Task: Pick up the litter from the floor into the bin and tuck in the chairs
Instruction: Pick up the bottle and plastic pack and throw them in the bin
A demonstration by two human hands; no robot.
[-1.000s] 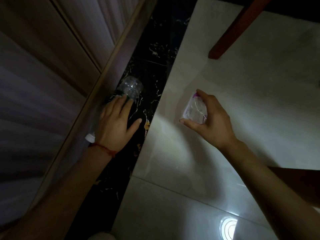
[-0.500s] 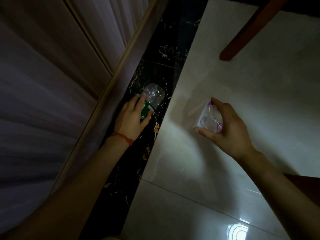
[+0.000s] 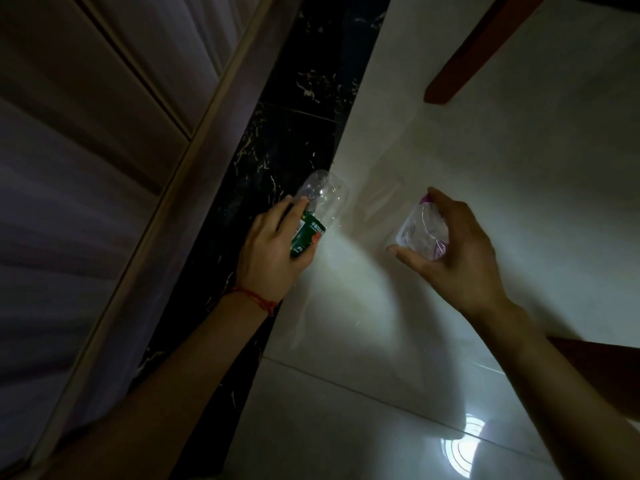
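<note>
From the head camera, looking down in dim light, the left hand (image 3: 273,251) is wrapped round a clear plastic bottle (image 3: 317,213) with a green label, fingers and thumb curled about the labelled middle while the bare base sticks out beyond the fingertips. The bottle sits over the seam where the black marble strip (image 3: 287,140) under that hand meets the pale floor tiles (image 3: 346,427). Whether it is lifted clear of the floor is hard to tell in this light, though it looks raised.

The right hand (image 3: 457,251) holds a small clear plastic cup (image 3: 419,230) with a purple mark, pinched between thumb and fingers, apart from the left hand and above the pale tiles. Both hands are thus clamped on litter, one piece each.

Beyond the right hand a brown chair leg (image 3: 460,67) slants over the tiles; outside the left arm runs a wooden frame (image 3: 166,188) with panelling. No bin shows in the view.

The bottle looks empty, so it should be light, springy and apt to crumple or slip if squeezed hard; the labelled waist gives the firmest hold. The cup seems thin and fragile, best held lightly across its walls, as now. The chair is probably stiff and heavier, needing a free hand.
</note>
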